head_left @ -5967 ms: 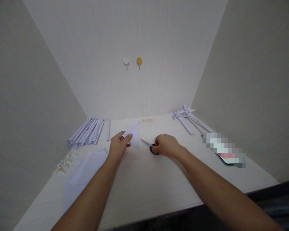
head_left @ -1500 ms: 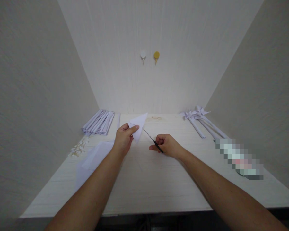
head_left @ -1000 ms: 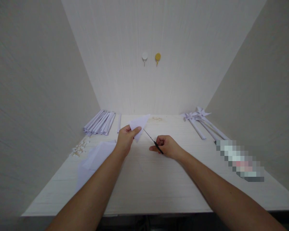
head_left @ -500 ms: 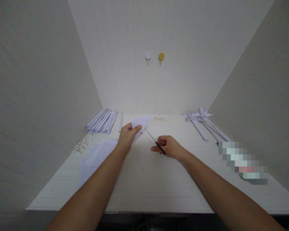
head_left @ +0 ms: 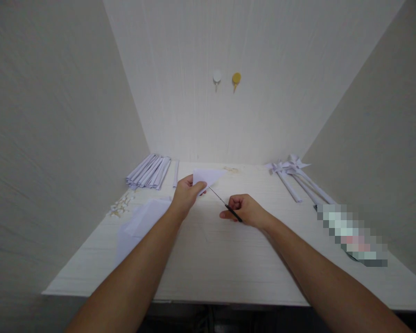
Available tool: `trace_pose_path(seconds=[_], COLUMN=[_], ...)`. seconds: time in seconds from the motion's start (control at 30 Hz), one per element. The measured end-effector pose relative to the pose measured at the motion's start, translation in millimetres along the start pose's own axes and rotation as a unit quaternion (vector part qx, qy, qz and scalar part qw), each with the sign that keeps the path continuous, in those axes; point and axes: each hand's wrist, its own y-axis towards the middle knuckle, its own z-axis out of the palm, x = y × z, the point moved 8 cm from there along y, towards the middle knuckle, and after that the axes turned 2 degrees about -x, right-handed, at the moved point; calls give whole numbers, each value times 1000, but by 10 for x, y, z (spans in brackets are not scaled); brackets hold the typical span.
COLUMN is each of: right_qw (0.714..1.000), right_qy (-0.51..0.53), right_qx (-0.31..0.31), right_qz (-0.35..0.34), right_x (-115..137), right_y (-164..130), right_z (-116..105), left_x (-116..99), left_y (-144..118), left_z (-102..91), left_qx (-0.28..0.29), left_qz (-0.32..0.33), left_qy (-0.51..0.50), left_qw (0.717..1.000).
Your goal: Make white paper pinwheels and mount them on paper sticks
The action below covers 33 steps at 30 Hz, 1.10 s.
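Note:
Between the thumb and fingers of my left hand [head_left: 187, 193] is a folded piece of white paper [head_left: 208, 176], roughly triangular, its tip pointing right. My right hand [head_left: 244, 210] is closed around the dark handles of a pair of scissors [head_left: 233, 212]. The thin blades point up and left, their tips close to the paper's lower edge by my left thumb. Whether the blades touch the paper I cannot tell. Under and beside my left forearm lie loose white paper sheets [head_left: 142, 222] on the table.
At the back left lie a pile of rolled paper tubes [head_left: 149, 172] and one separate tube [head_left: 175, 174]. Small white-tipped pieces [head_left: 122, 203] sit before them. Paper flowers on tubes [head_left: 289, 178] and a pixelated item [head_left: 350, 236] lie right. Two hooks [head_left: 236, 78] are on the back wall.
The folded paper in my left hand has turned slightly, its lower part less visible now. The view has shifted a little; both hands keep their holds.

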Motion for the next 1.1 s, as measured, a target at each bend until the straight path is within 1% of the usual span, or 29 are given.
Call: trace_pose_path(seconds=[0.27,0.8,1.1], right_qw=[1000,1000,1000], right_qy=[-1,-13,-10], right_qx=[5,17,18], right_qz=[1,-2,0], right_x=[17,60,72], right_y=[-10,-29,-38], right_z=[1,12,14], left_x=[-15,-55,-39], left_y=[0,-32,-30], left_z=[-6,45,30], left_qx=[-2,22,19], left_qz=[-1,1,1], left_qy=[6,7,12], left_qw=[1000,1000,1000])
